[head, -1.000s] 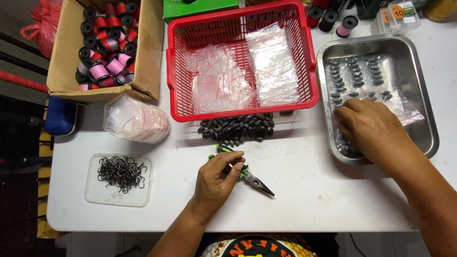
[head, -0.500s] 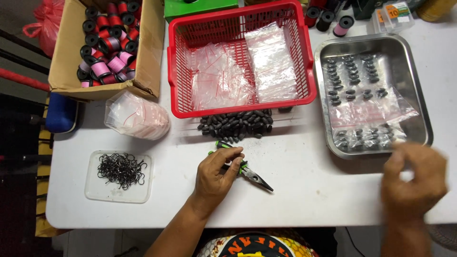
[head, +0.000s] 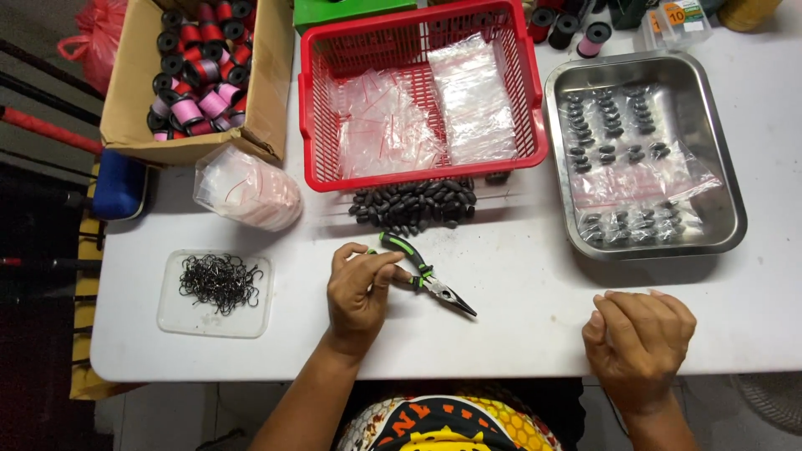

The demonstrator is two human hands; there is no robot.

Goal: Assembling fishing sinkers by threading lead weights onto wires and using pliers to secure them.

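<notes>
Green-handled pliers [head: 426, 280] on white table [head: 535, 292], left hand [head: 361, 292] gripping handles, jaw tips pointing right. Right hand [head: 639, 334] curled at table edge; contents not visible. Dark weights pile [head: 413, 205] just above pliers. Step, judging: tool gripped, piece pending. Next needs precise jaw placement.

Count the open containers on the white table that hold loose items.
4: a brown cardboard box of thread spools far left, a red plastic basket of clear bags centre, a steel tray right, a clear shallow tray of hooks near left. Others may be cut off along the top.

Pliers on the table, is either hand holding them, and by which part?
The left hand grips the pliers by the green-and-black handles; the right hand shows nothing held.
</notes>
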